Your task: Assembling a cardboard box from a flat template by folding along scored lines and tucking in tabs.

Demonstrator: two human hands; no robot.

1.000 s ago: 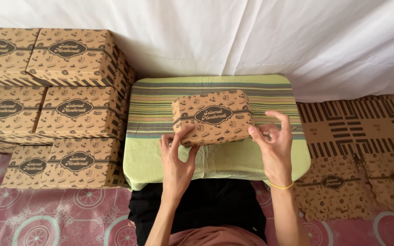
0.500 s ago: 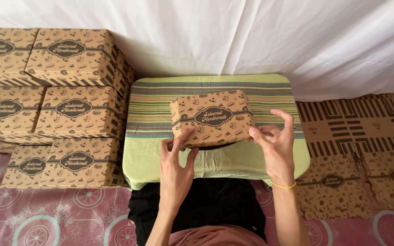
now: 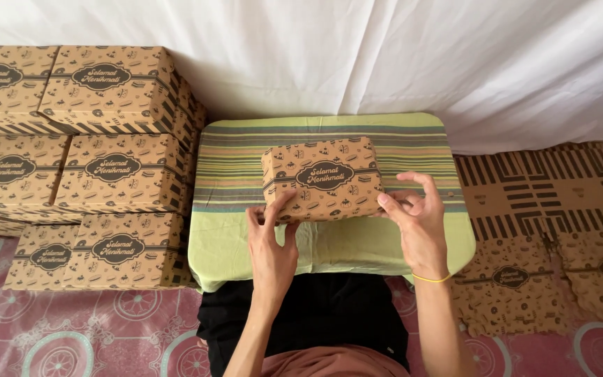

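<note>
Both your hands pinch the near edge of the closed brown cardboard box point(image 3: 322, 178): your left hand point(image 3: 271, 244) grips its near left corner with thumb and fingers, and your right hand point(image 3: 417, 220) holds its near right corner, fingers spread. That box sits on the small table point(image 3: 232, 244) draped in green striped cloth, near its middle. Stacked folded boxes point(image 3: 99, 167) crowd just beside the table on your left. Flat unfolded box blanks point(image 3: 546, 230) lie on the patterned floor to your right. White cloth point(image 3: 385, 63) hangs behind.
</note>
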